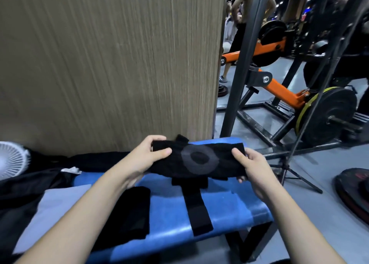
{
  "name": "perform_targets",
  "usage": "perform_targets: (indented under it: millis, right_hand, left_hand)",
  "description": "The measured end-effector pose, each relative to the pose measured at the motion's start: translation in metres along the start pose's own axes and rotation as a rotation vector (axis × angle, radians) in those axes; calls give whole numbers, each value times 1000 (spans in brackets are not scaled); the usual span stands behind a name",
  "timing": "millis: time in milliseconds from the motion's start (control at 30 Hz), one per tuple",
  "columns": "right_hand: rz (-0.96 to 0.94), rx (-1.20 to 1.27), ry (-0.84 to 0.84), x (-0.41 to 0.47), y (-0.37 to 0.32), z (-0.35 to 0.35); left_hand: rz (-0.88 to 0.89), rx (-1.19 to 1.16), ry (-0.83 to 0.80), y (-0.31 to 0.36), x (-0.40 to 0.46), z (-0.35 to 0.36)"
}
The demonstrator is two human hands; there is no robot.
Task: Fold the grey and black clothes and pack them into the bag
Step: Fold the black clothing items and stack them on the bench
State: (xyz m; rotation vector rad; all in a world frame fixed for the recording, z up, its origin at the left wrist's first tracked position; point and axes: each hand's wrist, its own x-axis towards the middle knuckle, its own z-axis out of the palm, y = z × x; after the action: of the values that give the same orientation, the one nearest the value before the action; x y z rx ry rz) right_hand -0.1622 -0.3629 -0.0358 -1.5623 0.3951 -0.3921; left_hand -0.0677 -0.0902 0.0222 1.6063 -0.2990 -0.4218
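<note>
A black knee sleeve (199, 159) with a grey ring on its middle is stretched flat just above the blue bench (229, 205). My left hand (149, 155) grips its left end, thumb on top. My right hand (249, 165) grips its right end the same way. A black strap (196, 205) hangs from the sleeve down across the bench. A folded black garment (129, 213) lies on the bench under my left forearm. A light grey garment (52, 209) lies flat to its left. More black fabric (26, 187) is heaped at the far left; whether it is the bag I cannot tell.
A wooden panel (111, 64) rises right behind the bench. A white fan (12, 159) sits at the far left. To the right stand a black steel rack (239, 74), orange machine arms (279, 88) and weight plates (329, 116) on the grey floor. People stand in the background.
</note>
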Motion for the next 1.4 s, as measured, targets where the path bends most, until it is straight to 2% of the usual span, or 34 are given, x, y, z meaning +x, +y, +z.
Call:
perform_targets:
  millis: [100,300,433,500,667,800,1000,1067,1167,1233,1333,1400]
  right_hand:
    - [44,-95,-17,-3,-1,11]
    - [-68,-208,71,-15,-11,32]
    - [-145,-226,15,-25,-19,44]
    - [-154,-211,-39,-28,-20,52]
    - [-265,-255,-249,-34,-13,79]
    - [-308,-357,-349,-39,-3,106]
    - [-186,-293,-516,-45,1,121]
    - [-175,-240,-503,-47,-4,121]
    - [-198,-208,-315,-45,-8,119]
    - [-142,-210,-225,-46,-10,116]
    - [14,-39,-308,-52,-13,115]
    - [50,90,-402,-59,-16,120]
  left_hand:
    - [-50,-43,-12,-13,-19,-18]
    - [60,0,103,-51,-30,-18]
    - [121,281,160,-68,-22,-10]
    - [81,294,119,-71,-23,-2]
    - [38,232,36,-75,-23,12]
    - [15,51,8,-72,-23,17]
    - [50,-64,-53,-68,-31,11]
    - [62,-84,7,-69,-30,8]
    - [90,-141,118,-68,-28,1]
    - [98,-228,117,-62,-31,-7]
    - [107,-331,107,-57,-36,-22]
    - [110,-351,109,-56,-41,-31]
